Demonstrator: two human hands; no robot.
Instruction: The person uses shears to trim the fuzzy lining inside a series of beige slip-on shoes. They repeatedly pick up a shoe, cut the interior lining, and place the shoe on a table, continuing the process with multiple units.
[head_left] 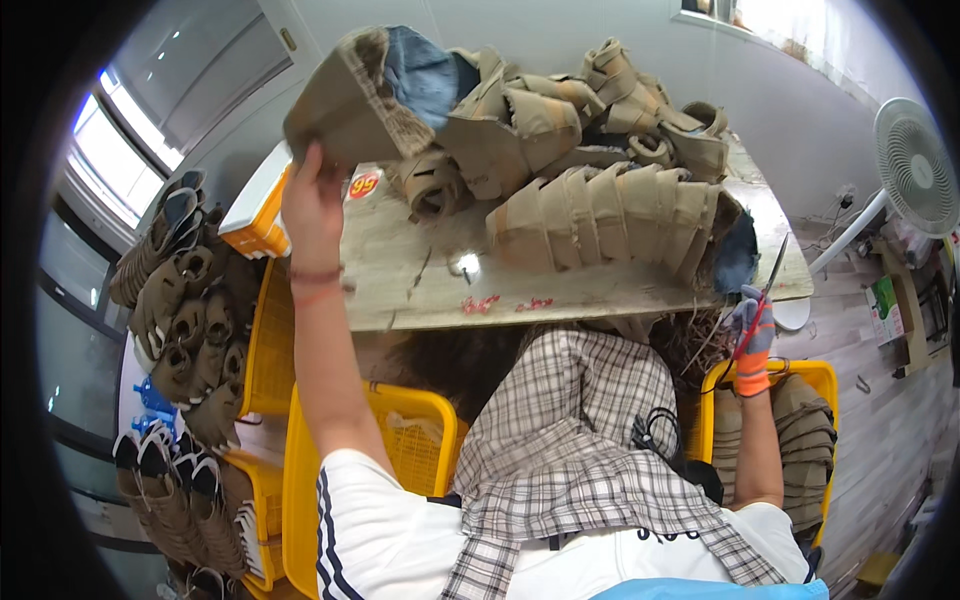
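My left hand (312, 205) is raised over the table's left side, fingers closed on the edge of a tan shoe upper (345, 105). A blue lining shows in its opening. My right hand (752, 330), in a grey and orange glove, is at the table's front right edge, closed around red-handled scissors (768, 300) with the narrow blades pointing up. Beside it ends a row of nested tan shoe uppers (600, 220) lying on the table (400, 290). Behind that row, more loose tan uppers (530, 120) are heaped, some rolled or folded.
Yellow baskets stand on either side of my lap: the left basket (300, 480) and the right basket (825, 375), which holds stacked tan pieces (800, 440). Shoes and uppers (185, 320) pile up at far left. A white fan (915, 165) stands at the right.
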